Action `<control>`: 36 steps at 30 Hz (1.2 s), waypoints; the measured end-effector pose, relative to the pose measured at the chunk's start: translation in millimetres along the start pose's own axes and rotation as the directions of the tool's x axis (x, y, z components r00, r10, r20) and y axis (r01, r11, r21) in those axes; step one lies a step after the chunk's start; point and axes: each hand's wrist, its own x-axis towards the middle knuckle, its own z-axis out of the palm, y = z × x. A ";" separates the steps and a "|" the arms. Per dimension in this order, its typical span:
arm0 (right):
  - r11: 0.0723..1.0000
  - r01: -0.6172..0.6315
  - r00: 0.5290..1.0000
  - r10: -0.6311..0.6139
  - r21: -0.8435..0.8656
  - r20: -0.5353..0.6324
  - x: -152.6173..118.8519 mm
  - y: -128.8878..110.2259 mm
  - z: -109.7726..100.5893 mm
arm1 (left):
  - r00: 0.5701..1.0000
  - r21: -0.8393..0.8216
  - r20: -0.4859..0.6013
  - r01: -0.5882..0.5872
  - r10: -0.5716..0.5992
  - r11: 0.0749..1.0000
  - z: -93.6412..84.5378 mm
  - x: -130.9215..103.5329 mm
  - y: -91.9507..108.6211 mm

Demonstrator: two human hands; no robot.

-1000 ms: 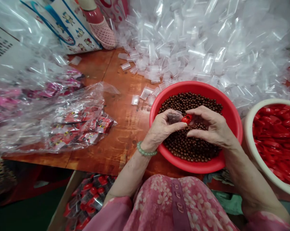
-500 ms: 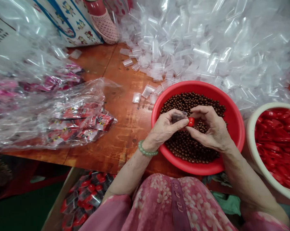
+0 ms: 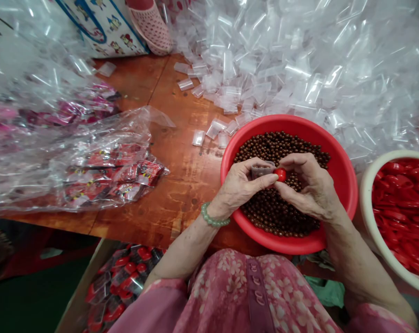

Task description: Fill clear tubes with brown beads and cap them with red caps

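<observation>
My left hand [image 3: 240, 186] grips a small clear plastic case [image 3: 261, 170] between thumb and fingers. A glossy red cap [image 3: 280, 174] sits at the case's right end; whether it is fully seated I cannot tell. My right hand [image 3: 311, 188] has its thumb and forefinger at the cap, pinching it from the right. Both hands are above a red basin [image 3: 348, 194] with many round brown beads [image 3: 270, 222] in it. The inside of the case is mostly hidden by my left fingers.
Clear plastic cases [image 3: 265, 69] are heaped behind the basin. A white bucket [image 3: 365, 199] of red caps [image 3: 400, 203] stands at right. Bagged red packets [image 3: 126, 173] lie left on the wooden table [image 3: 181, 185]. Below, a box holds red-capped cases [image 3: 126, 277].
Both hands have shifted very slightly right in the view, still holding the case and cap. The whole scene has moved a little with the camera.
</observation>
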 end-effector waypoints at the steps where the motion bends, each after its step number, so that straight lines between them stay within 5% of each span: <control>1: 0.998 0.041 0.999 -0.041 -0.037 -0.009 1.7 -0.6 -0.1 | 1.000 0.008 -0.029 -0.004 0.004 1.000 0.3 -0.2 -0.3; 6: 0.988 0.035 0.996 -0.046 -0.149 -0.070 5.8 -6.6 1.8 | 0.989 0.079 -0.118 -0.081 0.090 0.994 2.0 -0.4 0.3; 13: 0.971 -0.211 0.954 0.230 0.115 -0.192 -0.2 -9.8 15.0 | 0.985 0.076 -0.132 -0.104 0.113 0.992 2.8 0.9 -2.3; 27: 0.959 -0.244 0.932 0.274 0.145 -0.240 1.0 -7.0 10.8 | 0.992 0.122 -0.058 -0.104 0.112 0.987 1.6 1.8 -6.3; 31: 0.957 -0.213 0.926 0.262 0.199 -0.271 15.4 -12.0 -5.4 | 0.996 0.118 -0.014 -0.085 0.088 0.989 1.6 1.4 -4.0; 36: 0.994 -0.027 0.997 0.035 0.106 -0.074 34.9 -23.9 -10.1 | 0.997 0.085 0.059 -0.061 0.056 0.994 1.8 0.8 -3.4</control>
